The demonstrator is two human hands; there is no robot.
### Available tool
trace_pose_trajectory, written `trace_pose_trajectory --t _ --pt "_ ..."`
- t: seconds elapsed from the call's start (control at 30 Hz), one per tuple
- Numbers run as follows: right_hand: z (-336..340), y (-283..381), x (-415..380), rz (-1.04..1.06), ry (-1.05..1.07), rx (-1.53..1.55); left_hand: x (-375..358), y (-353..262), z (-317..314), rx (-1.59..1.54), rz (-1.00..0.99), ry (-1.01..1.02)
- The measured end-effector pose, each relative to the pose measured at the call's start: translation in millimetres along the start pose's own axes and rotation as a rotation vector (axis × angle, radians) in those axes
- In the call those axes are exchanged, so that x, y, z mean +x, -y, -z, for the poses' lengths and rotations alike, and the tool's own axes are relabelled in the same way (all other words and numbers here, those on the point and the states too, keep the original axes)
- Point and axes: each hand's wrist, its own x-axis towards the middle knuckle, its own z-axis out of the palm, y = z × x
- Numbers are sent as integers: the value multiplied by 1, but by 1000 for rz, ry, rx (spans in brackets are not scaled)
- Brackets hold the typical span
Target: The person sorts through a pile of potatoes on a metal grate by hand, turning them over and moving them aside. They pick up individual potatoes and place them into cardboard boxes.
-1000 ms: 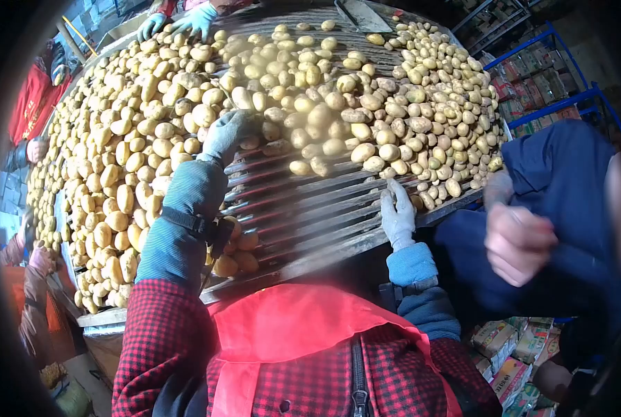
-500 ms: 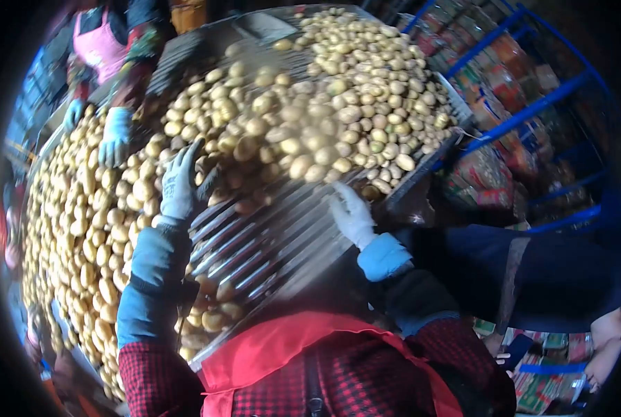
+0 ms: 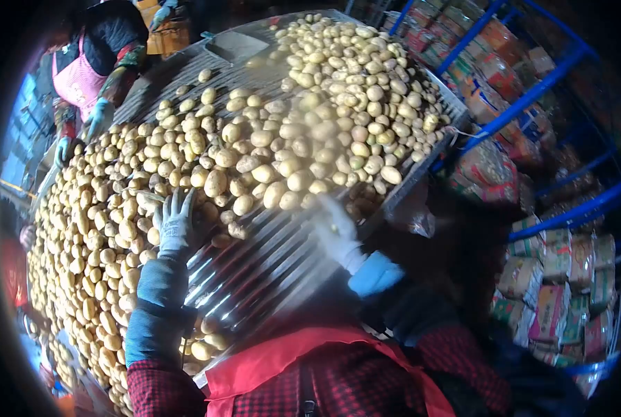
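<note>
My left hand (image 3: 174,224), in a white-grey glove with a blue ribbed sleeve above it, rests at the edge of the potato pile with its fingers spread. Yellowish potatoes (image 3: 214,183) lie just beyond and beside its fingertips. My right hand (image 3: 338,236), in a white glove with a blue cuff, is above the slats near the lower edge of the pile. Motion smears its fingers, so I cannot make out their shape or any contact. Between my hands, bare bars of the slatted metal rack (image 3: 255,260) show. Several potatoes (image 3: 203,347) sit low on it.
Across the pile stands a co-worker in a pink apron (image 3: 78,87), a gloved hand (image 3: 98,117) near the potatoes. A flat metal scoop (image 3: 235,47) lies at the far side. At right are a blue frame (image 3: 533,94) and stacked packages (image 3: 557,306).
My left hand has come down toward me, and my right hand has shifted slightly left and down. Potatoes have shifted in the middle. The co-worker's hands have drawn back; a person at right has left view.
</note>
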Motion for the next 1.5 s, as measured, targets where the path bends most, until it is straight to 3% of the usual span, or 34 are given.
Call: trace_pose_trajectory --t 0.1,0.27,0.33,0.4,0.5,0.53,0.57,0.63,0.7,0.77,0.83,0.9,0.93,1.03,1.07,1.1,1.17,1.2,1.27,1.3,1.37,1.43,1.5 --pt "46 2 60 73 -47 -11 -1 -6 -3 1 32 -16" --pt "147 -90 190 113 -216 -261 -10 -27 3 39 201 93" --pt "176 -105 222 -137 -152 -297 -10 -23 -11 92 230 79" --pt "191 -143 242 -107 -76 -566 -8 -24 -16 114 267 50" --pt "204 -149 252 37 2 -778 8 -40 21 49 301 199" --pt "203 -146 256 35 17 -733 24 -50 47 194 187 234" --pt "204 -142 257 30 33 -691 50 -62 69 88 189 254" --pt "194 -130 253 -75 -2 -681 96 -81 73 -86 -100 -148" --pt "192 -125 252 -93 -10 -605 163 -147 90 -255 -116 -112" --pt "192 -136 248 -57 -21 -312 229 -196 65 -342 -295 -161" --pt "196 -137 247 24 -7 -360 287 -241 26 -409 -453 -260" --pt "201 -134 250 67 -28 -450 326 -282 30 -299 -340 281" --pt "200 -138 251 21 -58 -359 338 -283 16 -598 -334 374" --pt "180 -136 245 -32 -112 -237 335 -272 12 -697 -255 418" --pt "162 -134 241 -212 -120 -151 328 -273 22 -744 -179 461" --pt "149 -137 243 -356 -85 -128 325 -266 14 -706 -228 383" --pt "130 -137 249 -284 86 -22 323 -243 -2 -613 -314 211" --pt "111 -155 241 -283 177 -269 313 -242 15 -634 -192 285" --pt "76 -151 242 -331 264 -244 298 -217 18 -579 -101 255" --pt "62 -124 246 -382 266 36 287 -198 18 -550 -50 241" --pt "40 -73 250 -275 247 -48 255 -155 16 -576 -68 17" --pt "33 -23 256 -67 318 -115 210 -113 23 -1103 79 65" --pt "-1 -9 256 18 365 -55 161 -90 33 -1235 286 -75"
